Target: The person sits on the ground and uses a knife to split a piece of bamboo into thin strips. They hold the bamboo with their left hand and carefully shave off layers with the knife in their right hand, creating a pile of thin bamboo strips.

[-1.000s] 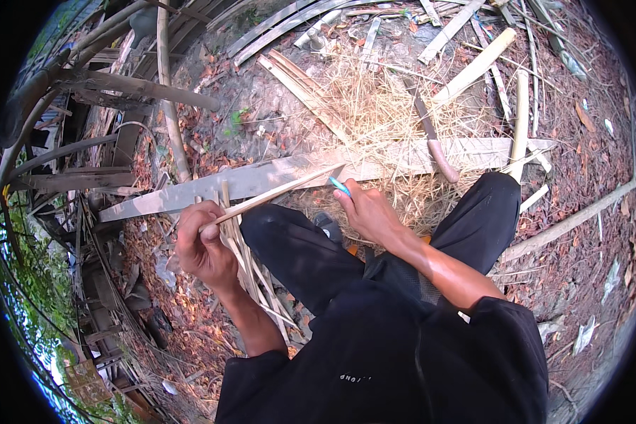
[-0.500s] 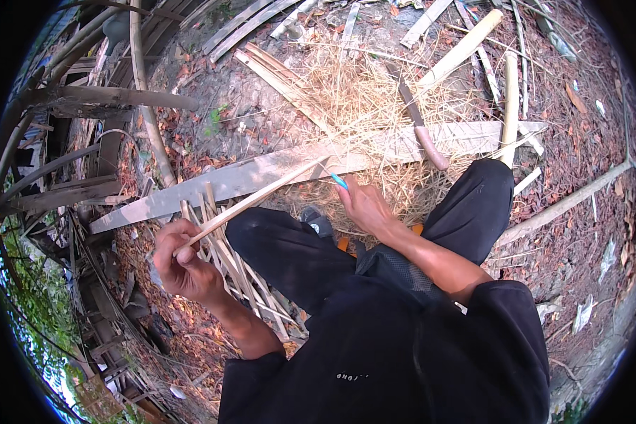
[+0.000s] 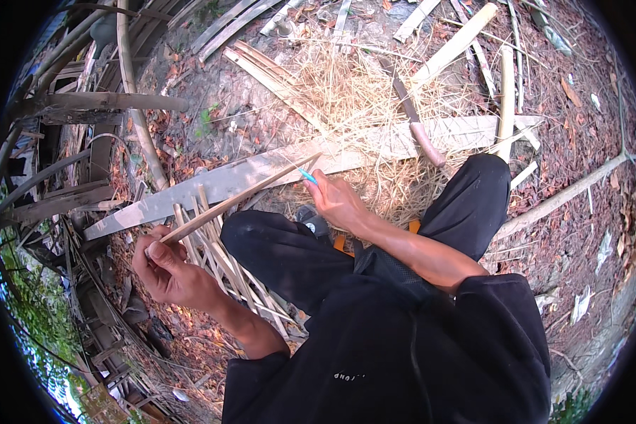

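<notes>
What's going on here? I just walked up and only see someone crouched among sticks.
A person in black sits on the ground working a thin bamboo strip. The left hand grips its near end, while the right hand holds a small blue-handled tool near its far end. A bundle of similar strips lies by the left knee. A long grey plank crosses in front, with a big knife resting on it amid pale shavings.

I saw a thin pale bamboo strip (image 3: 237, 200) slanting, beside a small blue-handled tool (image 3: 307, 176).
</notes>
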Tool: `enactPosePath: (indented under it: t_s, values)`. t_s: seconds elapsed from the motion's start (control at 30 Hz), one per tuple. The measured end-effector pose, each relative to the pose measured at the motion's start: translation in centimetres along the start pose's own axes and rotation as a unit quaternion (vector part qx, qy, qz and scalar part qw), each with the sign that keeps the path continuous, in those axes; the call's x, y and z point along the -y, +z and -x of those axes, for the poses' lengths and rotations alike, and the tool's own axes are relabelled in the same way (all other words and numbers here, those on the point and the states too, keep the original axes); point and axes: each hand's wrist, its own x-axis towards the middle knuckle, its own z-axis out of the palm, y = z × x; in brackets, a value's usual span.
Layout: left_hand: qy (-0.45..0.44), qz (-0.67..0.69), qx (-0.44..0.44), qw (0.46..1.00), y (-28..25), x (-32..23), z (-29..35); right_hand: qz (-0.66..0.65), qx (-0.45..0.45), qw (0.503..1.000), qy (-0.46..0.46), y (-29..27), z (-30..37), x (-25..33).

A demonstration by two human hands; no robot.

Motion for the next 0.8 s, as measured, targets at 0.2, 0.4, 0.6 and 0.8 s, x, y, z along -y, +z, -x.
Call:
enactPosePath:
  t_s: [0.2,0.4,0.6,0.8]
  values:
    - [0.06,0.069,0.075,0.993,-0.2,-0.1,0.1,0.074,-0.03,0.994,0.074,2.9,0.3,-8.9]
    - [0.022,0.031,0.045,0.998,0.8,-1.3,0.3,0.043,-0.057,0.997,-0.039,-0.1,-0.3,-2.0]
    - [0.026,0.058,0.048,0.997,1.0,-1.1,0.1,0.098,0.009,0.992,0.085,1.9,-1.1,-7.7]
    - [0.014,0.061,0.051,0.997,1.2,-1.7,0.1,0.066,-0.01,0.995,0.069,3.3,-1.5,-7.1]
